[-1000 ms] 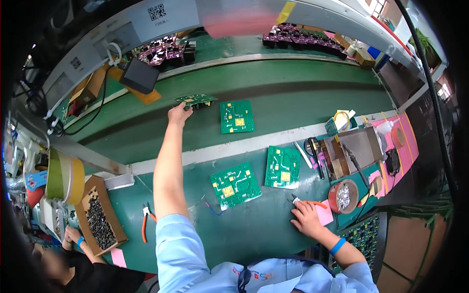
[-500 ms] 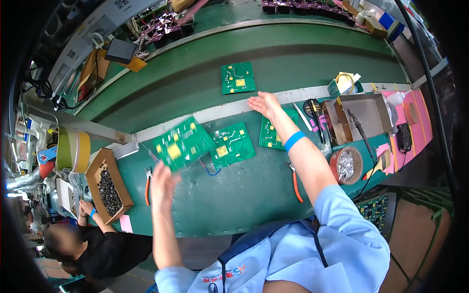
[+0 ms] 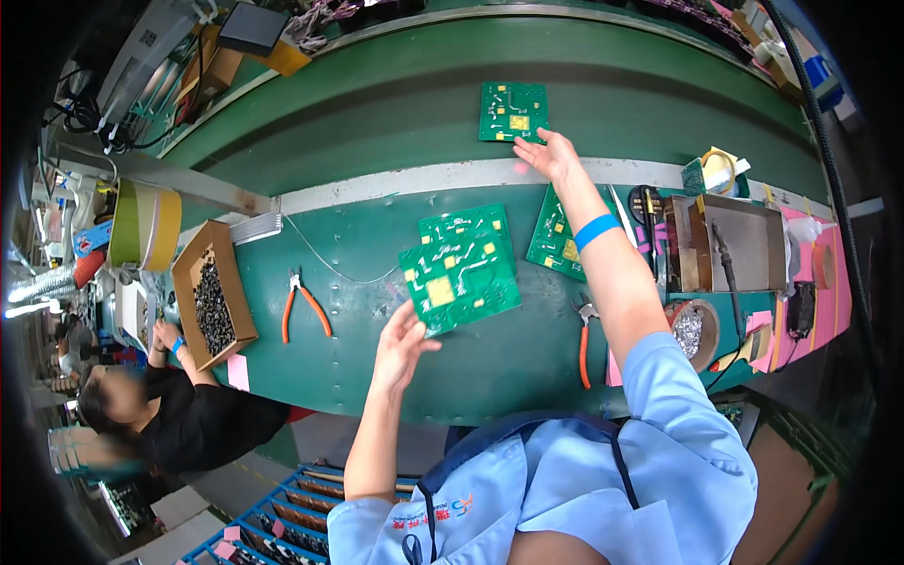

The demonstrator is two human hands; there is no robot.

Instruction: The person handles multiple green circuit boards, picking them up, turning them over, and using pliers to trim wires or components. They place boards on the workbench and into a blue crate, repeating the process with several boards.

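Observation:
At the lower left corner of a green circuit board (image 3: 441, 290), my left hand (image 3: 403, 348) is closed with its fingertips on the edge. That board is slightly tilted and overlaps a second green circuit board (image 3: 461, 222) behind it. Farther off, my right hand (image 3: 551, 155) has its fingers apart at the near edge of another circuit board (image 3: 513, 108), which lies on the dark green belt (image 3: 377, 122). It seems to touch that edge without gripping it. One more circuit board (image 3: 551, 240) lies partly under my right forearm.
Orange-handled pliers (image 3: 306, 306) lie left, another pair (image 3: 586, 344) right. A cardboard box (image 3: 215, 297) holds small dark parts. Right stand a metal tray (image 3: 744, 245), a soldering iron (image 3: 725, 250) and a round tub (image 3: 692, 330). A co-worker (image 3: 207, 414) sits at left.
My left hand has brought its board rightward over the second board. My right hand has come to the near edge of the board on the belt. The whole view has shifted.

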